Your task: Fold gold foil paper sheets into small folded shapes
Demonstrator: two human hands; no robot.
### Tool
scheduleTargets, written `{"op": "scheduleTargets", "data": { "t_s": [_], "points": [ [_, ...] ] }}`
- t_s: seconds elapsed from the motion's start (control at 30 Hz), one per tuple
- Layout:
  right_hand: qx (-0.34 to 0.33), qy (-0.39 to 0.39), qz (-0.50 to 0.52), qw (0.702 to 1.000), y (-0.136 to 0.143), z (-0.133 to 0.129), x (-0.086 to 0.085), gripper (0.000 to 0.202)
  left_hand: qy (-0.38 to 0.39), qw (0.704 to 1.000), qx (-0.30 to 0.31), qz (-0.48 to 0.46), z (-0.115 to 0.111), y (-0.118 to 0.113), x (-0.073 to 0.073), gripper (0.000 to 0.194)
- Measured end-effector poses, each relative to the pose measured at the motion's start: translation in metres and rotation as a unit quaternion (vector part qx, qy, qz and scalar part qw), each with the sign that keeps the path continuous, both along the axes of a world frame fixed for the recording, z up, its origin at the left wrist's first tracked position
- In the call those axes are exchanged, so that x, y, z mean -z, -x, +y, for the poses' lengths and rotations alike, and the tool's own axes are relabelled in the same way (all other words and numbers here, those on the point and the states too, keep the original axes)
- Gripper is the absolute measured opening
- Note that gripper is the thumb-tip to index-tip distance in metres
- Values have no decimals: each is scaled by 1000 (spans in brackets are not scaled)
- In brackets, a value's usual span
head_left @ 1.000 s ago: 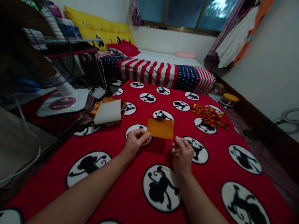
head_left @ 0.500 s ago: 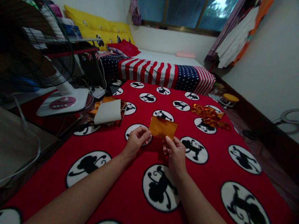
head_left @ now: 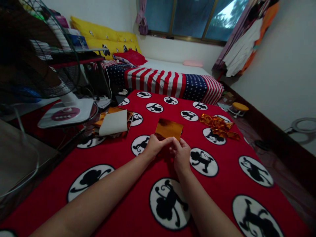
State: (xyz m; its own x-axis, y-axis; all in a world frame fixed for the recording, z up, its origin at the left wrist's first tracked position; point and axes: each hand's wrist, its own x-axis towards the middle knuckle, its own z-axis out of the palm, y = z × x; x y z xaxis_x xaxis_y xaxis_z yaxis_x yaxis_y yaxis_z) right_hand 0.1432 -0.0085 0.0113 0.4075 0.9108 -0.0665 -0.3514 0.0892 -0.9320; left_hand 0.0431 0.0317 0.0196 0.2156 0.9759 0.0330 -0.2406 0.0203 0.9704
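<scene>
Between my two hands is a shiny gold foil paper [head_left: 169, 128], a small rectangle held up above the red cloth [head_left: 133, 210]. My left hand [head_left: 158, 144] grips its lower left edge, the thumb stretched along the bottom edge toward the right. At the lower right corner, my right hand [head_left: 180, 150] pinches the paper, and the two thumbs meet at their tips. The fingers behind the paper are partly hidden. To the left lies a stack of gold papers [head_left: 128, 116] with a white sheet [head_left: 114, 123] on top. Folded gold foil pieces [head_left: 218, 125] lie in a heap to the right.
An electric fan [head_left: 66, 113] stands at the left, beside a cluttered shelf. Beyond the monkey-patterned cloth is a bed with a striped and starred cover [head_left: 158, 80]. A yellow stool [head_left: 240, 107] is on the floor at the right.
My left thumb has slid rightward along the paper's lower edge to meet my right thumb. The paper sits slightly further left in view, and the camera has tilted a little.
</scene>
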Motion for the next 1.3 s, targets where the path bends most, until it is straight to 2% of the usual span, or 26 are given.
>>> {"op": "scheduleTargets", "data": {
  "t_s": [0.07, 0.2, 0.4, 0.57, 0.63, 0.73, 0.83, 1.0, 1.13, 1.2, 1.3],
  "points": [
    [8, -1, -15, 1000, 0, 2, 4, 28, -1, 1000, -30, -1, 2, -4, 6, 42],
    [11, -11, -34, 999, -2, 0, 12, 28, -18, 999, -37, 29, 5, -1, 16, 39],
    [40, -10, -11, 999, -16, -1, 11, 27, -14, 996, -49, 74, 18, 21, 16, 39],
    [100, -36, 26, 994, -30, 1, 9, 27, 30, 988, -148, 37, 31, 40, 14, 44],
    [81, -35, 23, 996, -28, 0, 9, 27, 20, 991, -129, 32, 30, 40, 12, 46],
    [35, -29, 6, 999, -20, -2, 10, 27, 5, 998, -34, 52, 22, 33, 8, 54],
    [11, -23, -11, 1000, -15, -4, 12, 28, -31, 993, 28, 107, 14, 26, 3, 46],
    [-7, -35, -21, 999, -14, -2, 13, 30, -33, 992, 20, 119, 11, 22, 1, 43],
    [-35, -11, -82, 996, -10, -3, 8, 35, -31, 993, 27, 109, 8, 18, 3, 45],
    [-26, -7, -94, 995, -9, -3, 6, 36, -24, 994, 35, 104, 7, 16, 4, 45],
    [6, -20, -41, 999, -12, -4, 7, 34, -24, 993, 30, 111, 8, 14, 5, 44]
  ]
}}
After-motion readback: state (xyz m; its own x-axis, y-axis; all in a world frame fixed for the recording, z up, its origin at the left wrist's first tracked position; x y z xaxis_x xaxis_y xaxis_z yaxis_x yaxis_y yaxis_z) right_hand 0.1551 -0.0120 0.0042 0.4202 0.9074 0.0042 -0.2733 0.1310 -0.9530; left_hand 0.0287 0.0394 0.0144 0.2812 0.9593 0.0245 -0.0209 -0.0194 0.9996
